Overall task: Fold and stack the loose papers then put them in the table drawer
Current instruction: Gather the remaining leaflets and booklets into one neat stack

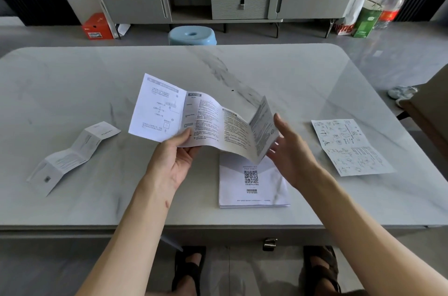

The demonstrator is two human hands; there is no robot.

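Nearest the viewer, under the table edge: drawer handle (269,243), a metal pull on the table's front; sandalled feet on the floor below it.
Table (72,92): pale marbled top carrying all the loose papers.
Folded stack (252,184): white booklet with a QR code and barcode, lying flat at centre near, just below the raised sheet.
Left hand (174,162): fingers (186,134) pinching the near edge of the leaflet.
Leaflet (201,118): printed, creased in panels, held above the table, its right end panel turned upward.
Right hand (291,150): open, fingers spread beside the leaflet's right panel; contact cannot be told.
Accordion sheet (72,157): zigzag-folded strip, left on the table, well apart.
Diagram sheet (351,147): flat, right side.
Far: blue stool (192,35), grey sideboard (218,2).
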